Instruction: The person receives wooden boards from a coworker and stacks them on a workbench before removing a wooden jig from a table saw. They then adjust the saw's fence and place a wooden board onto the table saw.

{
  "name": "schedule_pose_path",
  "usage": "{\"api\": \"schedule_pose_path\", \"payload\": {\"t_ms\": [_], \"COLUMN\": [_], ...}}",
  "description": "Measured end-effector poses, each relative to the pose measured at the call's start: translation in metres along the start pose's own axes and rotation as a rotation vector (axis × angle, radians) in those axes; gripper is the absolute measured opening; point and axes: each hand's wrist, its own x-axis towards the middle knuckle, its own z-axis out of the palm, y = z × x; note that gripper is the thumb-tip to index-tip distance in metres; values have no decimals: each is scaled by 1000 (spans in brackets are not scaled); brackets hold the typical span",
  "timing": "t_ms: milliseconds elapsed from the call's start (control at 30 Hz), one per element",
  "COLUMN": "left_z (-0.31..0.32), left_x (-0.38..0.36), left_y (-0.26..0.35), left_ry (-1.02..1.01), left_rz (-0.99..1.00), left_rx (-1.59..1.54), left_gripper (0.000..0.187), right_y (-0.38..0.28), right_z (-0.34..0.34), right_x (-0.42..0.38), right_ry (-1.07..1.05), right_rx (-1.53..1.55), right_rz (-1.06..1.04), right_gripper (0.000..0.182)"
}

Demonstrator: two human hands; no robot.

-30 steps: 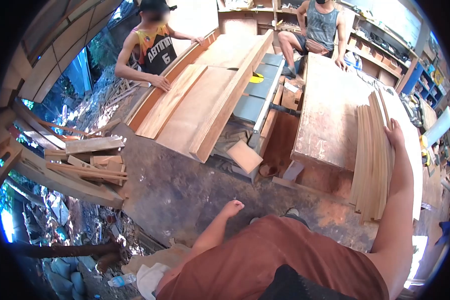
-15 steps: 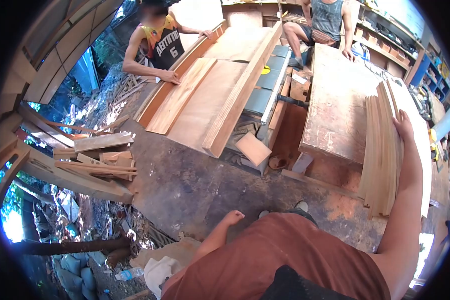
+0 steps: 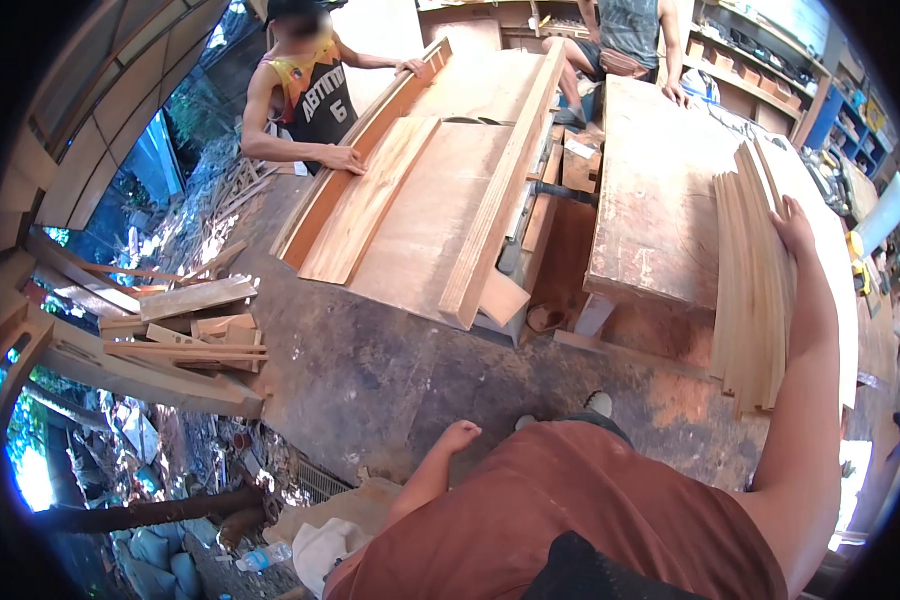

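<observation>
Thin wooden strips (image 3: 745, 290) lie bundled along the scuffed worktable (image 3: 650, 200).
The right hand (image 3: 795, 228) touches their edge, grip unclear; the left (image 3: 459, 435) is loosely curled, contents unclear. A bump to their seemingly overhanging ends could slide them floorward. Beyond, a person in a jersey (image 3: 320, 95) handles a long wooden assembly (image 3: 420, 210).

So the table (image 3: 660, 200) has a pretty scuffed-up wooden top, with a bundle of long thin wood strips (image 3: 750, 290) lying lengthwise along its right side, white surface (image 3: 832, 330) just beside them.
</observation>
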Motion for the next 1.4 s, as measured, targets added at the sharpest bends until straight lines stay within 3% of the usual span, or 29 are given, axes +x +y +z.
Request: {"api": "schedule_pose_path", "payload": {"t_ms": [1400], "left_z": [12], "left_x": [-8], "left_y": [-16], "left_ry": [21], "left_rz": [24], "left_rx": [64], "left_gripper": [39], "right_y": [-17], "right_z": [-11], "right_x": [-5], "right_ry": [-60], "right_rx": [-78], "right_rz": [74], "right_gripper": [64]}}
